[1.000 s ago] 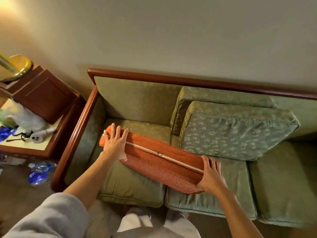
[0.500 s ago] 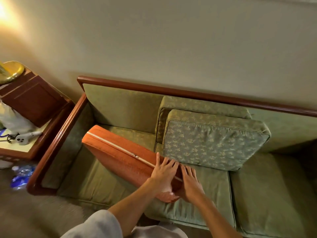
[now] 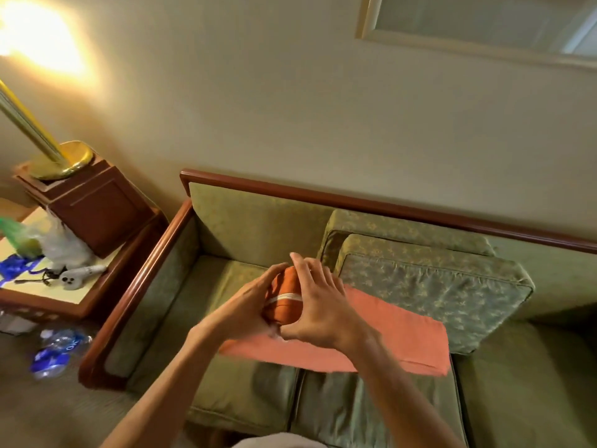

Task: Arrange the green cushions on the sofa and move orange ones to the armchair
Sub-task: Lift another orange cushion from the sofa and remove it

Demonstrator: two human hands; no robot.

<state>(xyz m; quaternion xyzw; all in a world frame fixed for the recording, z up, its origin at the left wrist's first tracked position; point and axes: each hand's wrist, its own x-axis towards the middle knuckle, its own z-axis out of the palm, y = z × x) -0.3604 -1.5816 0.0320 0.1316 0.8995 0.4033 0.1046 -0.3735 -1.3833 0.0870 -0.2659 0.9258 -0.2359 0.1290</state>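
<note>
Both hands clasp one end of the orange cushion (image 3: 371,334) above the sofa (image 3: 226,383) seat: left hand (image 3: 245,312) and right hand (image 3: 323,305) curl around it. Held endwise, it could sag, slip, or topple the green cushions (image 3: 429,295) leaning behind.

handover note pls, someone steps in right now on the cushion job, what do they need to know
Left hand and right hand: both grip one end of the orange cushion, which is lifted over the sofa seat.
Green cushions: two lean against the sofa back, the front one propped on the rear one.
Done: orange cushion picked up.
Left: carry it to the armchair, which is not in view; then arrange the green cushions. No other orange cushion is visible here.
</note>
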